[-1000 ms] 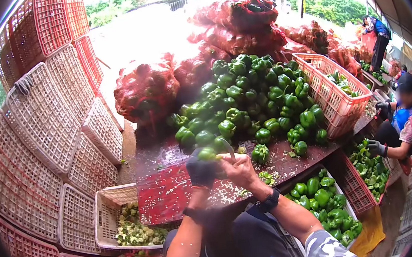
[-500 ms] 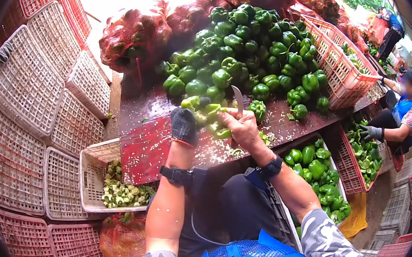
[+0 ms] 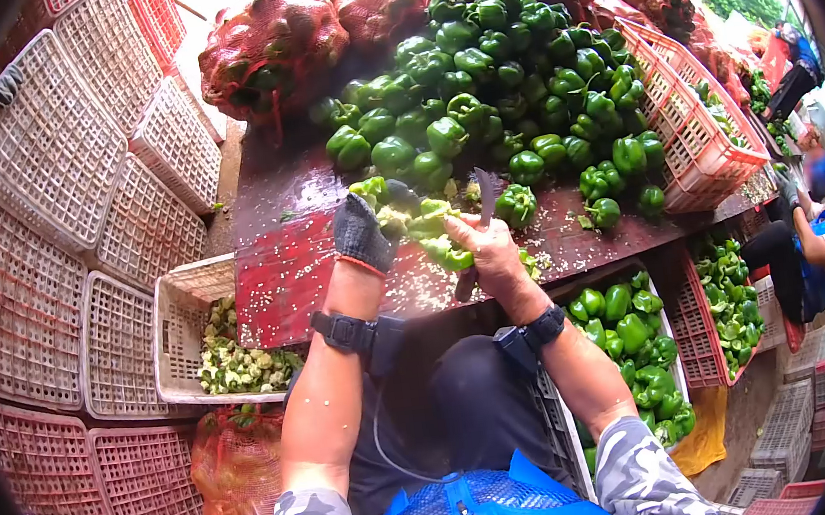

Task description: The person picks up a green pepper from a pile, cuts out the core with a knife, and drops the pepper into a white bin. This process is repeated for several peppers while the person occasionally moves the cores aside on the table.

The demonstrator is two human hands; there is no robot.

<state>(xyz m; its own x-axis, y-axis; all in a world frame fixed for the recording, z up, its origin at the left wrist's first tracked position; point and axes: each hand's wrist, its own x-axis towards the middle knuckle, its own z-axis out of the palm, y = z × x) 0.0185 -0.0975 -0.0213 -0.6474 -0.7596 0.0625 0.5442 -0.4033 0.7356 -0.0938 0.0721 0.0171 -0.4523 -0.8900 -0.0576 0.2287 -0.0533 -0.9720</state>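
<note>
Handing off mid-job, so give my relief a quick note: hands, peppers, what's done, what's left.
Left hand, gloved, grips a pepper over the table.
Right hand holds the knife beside it.
Done: trimmings lie in the left crate, peppers in the right crate.
Left: this pepper, partly opened, and the big pile behind.
</note>
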